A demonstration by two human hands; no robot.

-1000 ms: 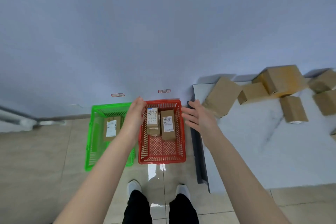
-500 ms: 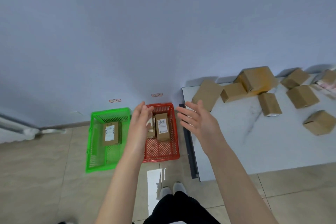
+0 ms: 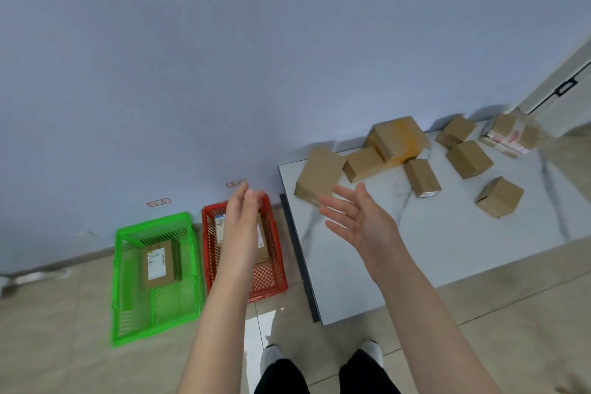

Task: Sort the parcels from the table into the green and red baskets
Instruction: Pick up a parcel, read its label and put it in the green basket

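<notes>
Several brown cardboard parcels lie on the white marble table (image 3: 431, 243); the nearest is a flat parcel (image 3: 316, 174) at its far left corner. My right hand (image 3: 358, 217) hovers empty above the table's left part, fingers spread, just in front of that parcel. My left hand (image 3: 241, 221) is held over the red basket (image 3: 275, 281), fingers straight, holding nothing; it hides most of the parcels inside. The green basket (image 3: 128, 323) on the floor to the left holds one labelled parcel (image 3: 159, 262).
Both baskets stand on the tiled floor against the pale blue wall, left of the table's dark edge (image 3: 299, 262). A taped parcel (image 3: 510, 134) lies at the table's far right. A door frame (image 3: 556, 86) rises at the right. My feet (image 3: 319, 358) are below.
The view has swung right, bringing more of the table and its parcels into sight. Both empty hands have moved right, my right hand from beside the red basket to above the table.
</notes>
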